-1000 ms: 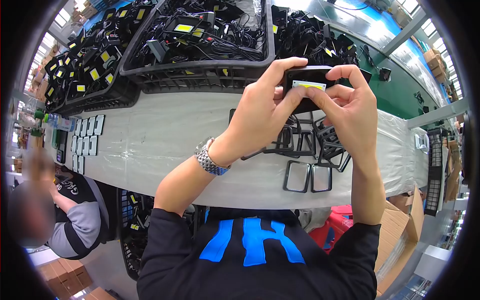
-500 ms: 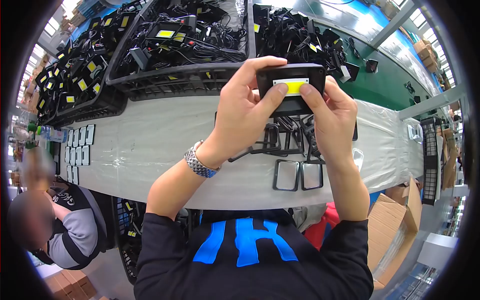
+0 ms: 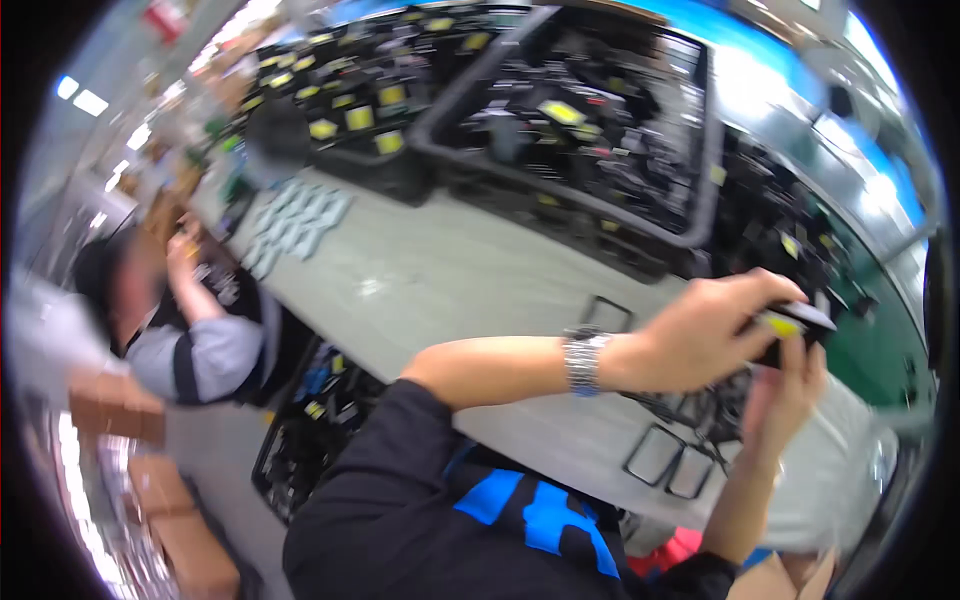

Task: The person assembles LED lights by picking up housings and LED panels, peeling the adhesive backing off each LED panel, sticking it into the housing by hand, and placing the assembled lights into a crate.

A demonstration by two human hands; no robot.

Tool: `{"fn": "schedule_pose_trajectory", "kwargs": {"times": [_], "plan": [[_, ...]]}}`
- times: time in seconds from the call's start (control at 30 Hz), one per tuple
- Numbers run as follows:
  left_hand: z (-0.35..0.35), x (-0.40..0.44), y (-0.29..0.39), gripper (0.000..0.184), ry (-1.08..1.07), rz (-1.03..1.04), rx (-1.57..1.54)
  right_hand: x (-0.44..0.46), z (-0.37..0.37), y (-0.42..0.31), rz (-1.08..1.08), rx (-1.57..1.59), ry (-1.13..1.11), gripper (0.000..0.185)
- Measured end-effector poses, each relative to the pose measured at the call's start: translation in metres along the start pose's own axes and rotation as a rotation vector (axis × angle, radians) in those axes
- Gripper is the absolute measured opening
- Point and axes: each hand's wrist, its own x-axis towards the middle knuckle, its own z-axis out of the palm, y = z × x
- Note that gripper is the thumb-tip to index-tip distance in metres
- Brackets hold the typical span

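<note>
A small black LED floodlight (image 3: 786,327) with a yellow chip is held up at the right, over the table. My left hand (image 3: 690,335) is closed on its left side, fingers over the top edge and thumb near the chip. My right hand (image 3: 783,395) grips it from below, fingers against the front. Motion blur softens its outline, and my fingers hide part of the housing. Beneath my hands, several black rectangular frames (image 3: 690,470) lie on the covered table (image 3: 460,290), two of them side by side near the front edge.
A large black crate (image 3: 565,195) of floodlights and cables stands behind the table's middle, with another crate (image 3: 385,180) to its left. Pale rectangular parts (image 3: 300,220) lie in rows at the left. A co-worker (image 3: 215,345) sits beyond them. A cardboard box (image 3: 790,580) is at lower right.
The view has swung left, so the table and crates appear tilted and shifted right. The floodlight has turned from facing me to a steeper angle, still in both hands.
</note>
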Motion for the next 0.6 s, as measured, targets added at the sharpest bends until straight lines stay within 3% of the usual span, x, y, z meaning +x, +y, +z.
{"fn": "schedule_pose_trajectory", "kwargs": {"times": [0.27,0.33,0.4,0.5,0.53,0.57,0.6], "plan": [[0.003,0.009,-0.008,0.022,0.221,0.26,-0.038,0.052,-0.057,0.034,0.011,-0.001,-0.076,0.035],[0.008,0.011,-0.001,0.016,0.251,0.233,0.029,0.049,-0.043,0.028,0.116,0.104,0.078,0.039],[0.0,0.01,-0.002,0.01,0.212,0.261,0.21,0.05,-0.031,0.02,0.064,0.091,0.087,0.041],[-0.048,0.033,-0.002,0.014,-0.103,0.38,0.729,0.033,-0.03,0.018,0.056,0.055,-0.112,0.046],[-0.068,0.047,0.008,0.016,-0.245,0.368,0.971,0.022,-0.026,0.014,0.012,-0.006,-0.189,0.048],[-0.08,0.067,-0.006,0.014,-0.24,0.412,0.97,0.015,-0.03,0.012,0.018,-0.097,-0.289,0.053],[-0.096,0.085,-0.014,0.014,-0.233,0.456,0.97,0.001,-0.015,0.012,-0.108,-0.371,-0.213,0.044]]}}
